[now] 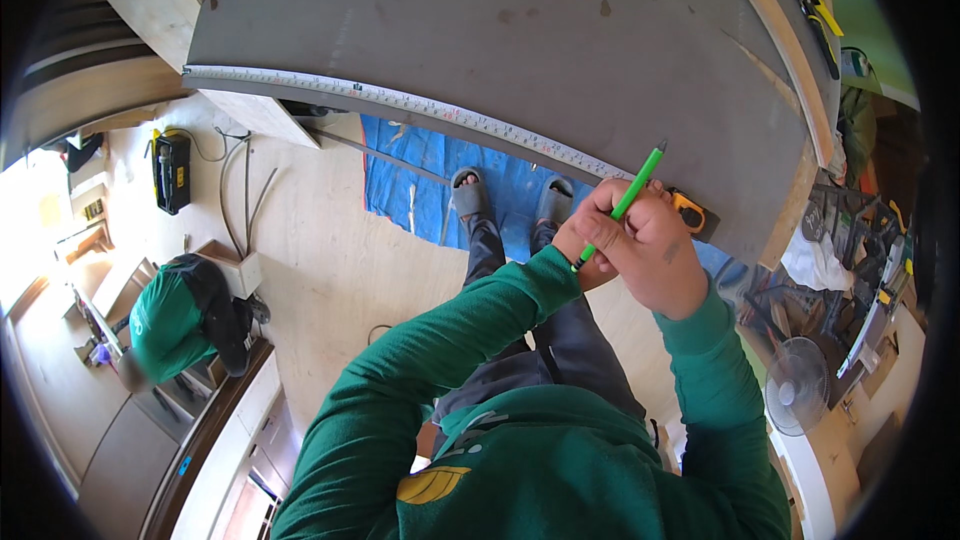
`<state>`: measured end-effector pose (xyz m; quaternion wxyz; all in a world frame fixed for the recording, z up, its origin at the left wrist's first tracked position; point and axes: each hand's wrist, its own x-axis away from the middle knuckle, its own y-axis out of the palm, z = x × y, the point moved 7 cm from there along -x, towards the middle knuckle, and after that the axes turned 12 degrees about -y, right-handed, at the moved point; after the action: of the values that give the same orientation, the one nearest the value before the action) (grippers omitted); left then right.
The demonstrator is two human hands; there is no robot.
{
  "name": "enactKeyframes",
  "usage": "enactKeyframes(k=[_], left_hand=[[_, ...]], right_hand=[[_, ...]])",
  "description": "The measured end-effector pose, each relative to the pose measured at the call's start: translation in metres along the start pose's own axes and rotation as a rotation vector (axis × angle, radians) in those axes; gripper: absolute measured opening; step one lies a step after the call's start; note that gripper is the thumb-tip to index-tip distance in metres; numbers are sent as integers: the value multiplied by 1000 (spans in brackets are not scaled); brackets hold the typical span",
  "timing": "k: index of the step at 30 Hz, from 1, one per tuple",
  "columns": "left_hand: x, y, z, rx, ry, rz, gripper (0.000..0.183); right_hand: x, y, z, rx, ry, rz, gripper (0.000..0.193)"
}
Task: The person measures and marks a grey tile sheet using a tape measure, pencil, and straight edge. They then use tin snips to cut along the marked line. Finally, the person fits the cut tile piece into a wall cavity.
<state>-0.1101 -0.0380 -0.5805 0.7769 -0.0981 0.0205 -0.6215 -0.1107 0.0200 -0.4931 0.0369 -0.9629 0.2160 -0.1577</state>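
My right hand [668, 258] is closed around a bright green pen [640, 183], whose dark tip points up and away over the board's edge. Beneath and beside it is my left hand [590, 238]; the two overlap, and most of the left fingers are hidden. Both are at the near edge of a large grey-brown board [480, 15]. A tape measure's pale blade [440, 114] runs along that edge from the far left corner to my hands. Just right of them sits its yellow and black case [690, 212].
A wooden strip [780, 30] lies along the board's right side. Below are a blue sheet [405, 185] and my sandalled feet. At left a person in green [175, 315] bends down near a black tool bag [172, 172]. A fan [797, 385] stands at right.
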Motion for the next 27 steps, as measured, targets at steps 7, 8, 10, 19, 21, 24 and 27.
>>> enactKeyframes(k=[7, 8, 10, 19, 21, 24, 27], left_hand=[[8, 3, 10, -647, 220, 190, 47], [8, 3, 9, -594, 202, 187, 48], [7, 0, 3, -411, 133, 182, 45], [2, 15, -33, 475, -202, 58, 41], [1, 12, -25, 142, -80, 92, 42], [1, 11, -13, -364, 110, 174, 44], [3, 14, -5, -716, 237, 254, 45]], right_hand=[[4, -10, -40, 308, -67, -84, 57], [2, -10, -43, 137, -67, -117, 59], [-3, -7, -50, -258, -138, -153, 58], [-30, 8, -21, -454, -180, 3, 38], [-39, 11, -28, -132, -406, 66, 38], [-41, 14, -16, -117, -337, 175, 27], [-39, 17, -1, -149, -209, 194, 22]])
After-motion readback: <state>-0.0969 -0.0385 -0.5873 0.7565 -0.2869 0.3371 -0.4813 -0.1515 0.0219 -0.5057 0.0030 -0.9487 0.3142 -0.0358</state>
